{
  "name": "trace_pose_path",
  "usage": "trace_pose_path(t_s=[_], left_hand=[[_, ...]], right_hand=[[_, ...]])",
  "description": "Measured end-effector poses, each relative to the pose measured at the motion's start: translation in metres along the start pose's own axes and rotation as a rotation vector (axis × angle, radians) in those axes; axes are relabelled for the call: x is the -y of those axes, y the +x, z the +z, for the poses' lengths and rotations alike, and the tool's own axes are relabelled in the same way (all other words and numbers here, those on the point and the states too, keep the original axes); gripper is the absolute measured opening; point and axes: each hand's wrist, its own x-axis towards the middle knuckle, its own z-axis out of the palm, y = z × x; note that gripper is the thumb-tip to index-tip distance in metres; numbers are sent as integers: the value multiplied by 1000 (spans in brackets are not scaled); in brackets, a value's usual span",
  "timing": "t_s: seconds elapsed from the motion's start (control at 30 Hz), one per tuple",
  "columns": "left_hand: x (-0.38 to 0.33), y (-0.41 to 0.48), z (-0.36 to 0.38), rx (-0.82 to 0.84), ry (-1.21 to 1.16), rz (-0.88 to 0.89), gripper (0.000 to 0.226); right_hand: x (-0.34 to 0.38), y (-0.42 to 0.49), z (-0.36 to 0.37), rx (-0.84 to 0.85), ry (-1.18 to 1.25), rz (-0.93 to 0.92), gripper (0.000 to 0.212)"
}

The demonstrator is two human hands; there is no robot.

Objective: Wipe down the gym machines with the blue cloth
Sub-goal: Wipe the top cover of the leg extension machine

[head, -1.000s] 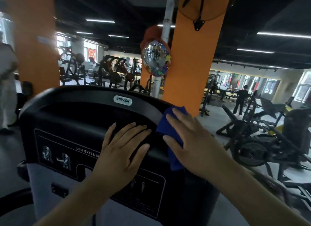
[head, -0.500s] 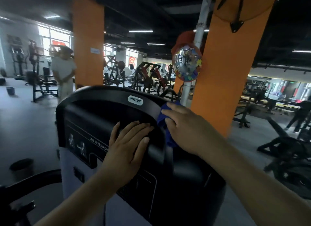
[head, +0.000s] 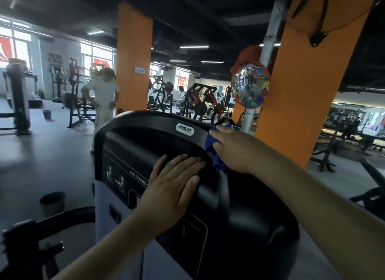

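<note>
At frame centre, the right hand presses the blue cloth against the upper right curve of the black machine cover, grip closed over the cloth. The left hand lies flat and open on the cover just beside it, holding nothing.

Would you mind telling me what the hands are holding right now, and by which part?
The right hand presses the bunched blue cloth against the machine's black shroud, fingers over its upper part. The left hand lies flat on the shroud, holding nothing.
</note>
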Motion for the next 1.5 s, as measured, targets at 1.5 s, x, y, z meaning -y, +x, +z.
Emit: trace_pose_path(t_s=[1.5], left_hand=[[341, -45, -24, -176, 9, -258, 71]], right_hand=[[277, 333, 91, 0, -143, -390, 46]])
